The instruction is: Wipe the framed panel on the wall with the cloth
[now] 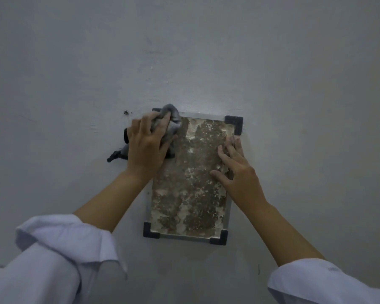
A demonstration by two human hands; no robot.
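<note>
A framed panel point(191, 183) hangs on the grey wall, its surface mottled brown and white, with a thin metal frame and dark corner caps. My left hand point(146, 148) grips a bunched grey cloth point(171, 119) and presses it on the panel's upper left corner. A dark end of the cloth hangs out to the left of the hand. My right hand point(235, 170) lies with fingers spread on the panel's right side, fingertips near the upper right corner cap point(234, 123).
A small screw or hole point(126, 112) sits in the wall point(206, 51) just left of the panel's top. White rolled-up sleeves point(59, 249) cover both forearms at the bottom of the view. The wall around the panel is bare.
</note>
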